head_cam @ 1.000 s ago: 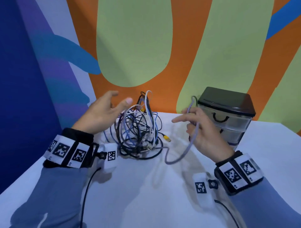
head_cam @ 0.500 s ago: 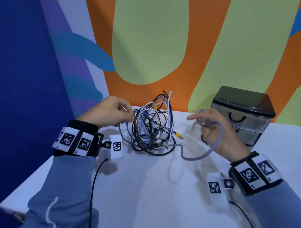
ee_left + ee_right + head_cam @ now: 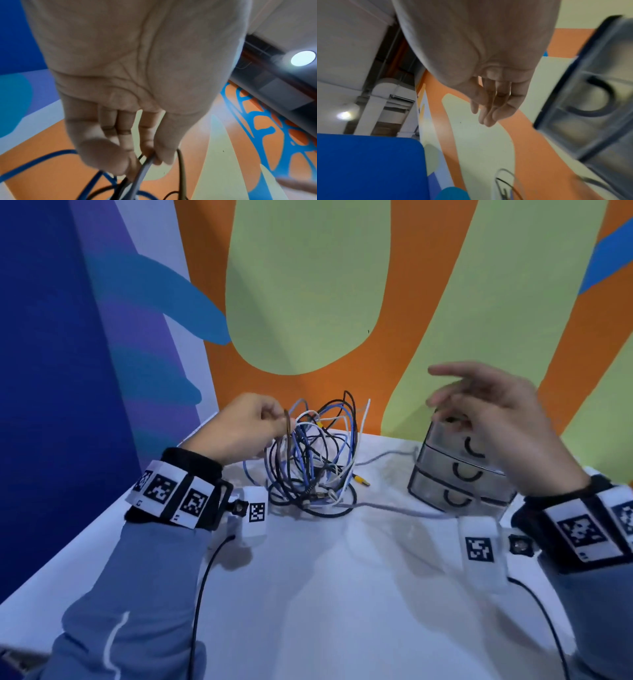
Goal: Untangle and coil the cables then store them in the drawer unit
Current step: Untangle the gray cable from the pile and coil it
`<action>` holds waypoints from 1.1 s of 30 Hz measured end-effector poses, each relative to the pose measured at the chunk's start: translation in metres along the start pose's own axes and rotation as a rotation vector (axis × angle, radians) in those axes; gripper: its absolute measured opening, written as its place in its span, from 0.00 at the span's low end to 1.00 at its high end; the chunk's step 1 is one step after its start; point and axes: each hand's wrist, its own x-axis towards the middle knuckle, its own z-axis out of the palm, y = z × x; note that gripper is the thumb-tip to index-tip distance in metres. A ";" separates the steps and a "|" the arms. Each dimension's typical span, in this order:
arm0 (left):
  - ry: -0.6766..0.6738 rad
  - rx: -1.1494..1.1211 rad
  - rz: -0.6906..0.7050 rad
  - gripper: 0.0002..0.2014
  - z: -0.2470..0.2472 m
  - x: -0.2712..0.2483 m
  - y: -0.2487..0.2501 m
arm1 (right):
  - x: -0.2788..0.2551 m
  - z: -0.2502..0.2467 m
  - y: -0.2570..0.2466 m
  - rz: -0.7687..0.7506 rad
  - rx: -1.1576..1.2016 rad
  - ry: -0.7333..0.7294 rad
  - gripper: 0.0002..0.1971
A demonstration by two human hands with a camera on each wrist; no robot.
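Note:
A tangle of black, blue and white cables (image 3: pixel 317 453) stands in a heap on the white table (image 3: pixel 342 594) near the back wall. My left hand (image 3: pixel 274 419) pinches strands at the tangle's left top edge; the left wrist view shows thumb and fingers (image 3: pixel 150 157) closed on a grey cable (image 3: pixel 142 170). A grey cable (image 3: pixel 397 510) trails loose across the table toward the drawer unit (image 3: pixel 455 477). My right hand (image 3: pixel 455 402) hovers above and in front of the unit, fingers (image 3: pixel 488 115) spread and empty.
The clear drawer unit has three shut drawers with black handles. A yellow-tipped plug (image 3: pixel 361 480) lies beside the tangle. The painted wall rises right behind; a blue panel (image 3: pixel 51 371) stands at the left.
My right hand has let go of the grey cable and lifted up in front of the drawer unit. The grey cable now lies on the table. My left hand still holds the tangle.

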 end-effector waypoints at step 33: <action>0.114 -1.556 -0.059 0.12 0.016 -0.008 0.029 | -0.025 0.094 0.053 -0.011 -0.030 -0.282 0.05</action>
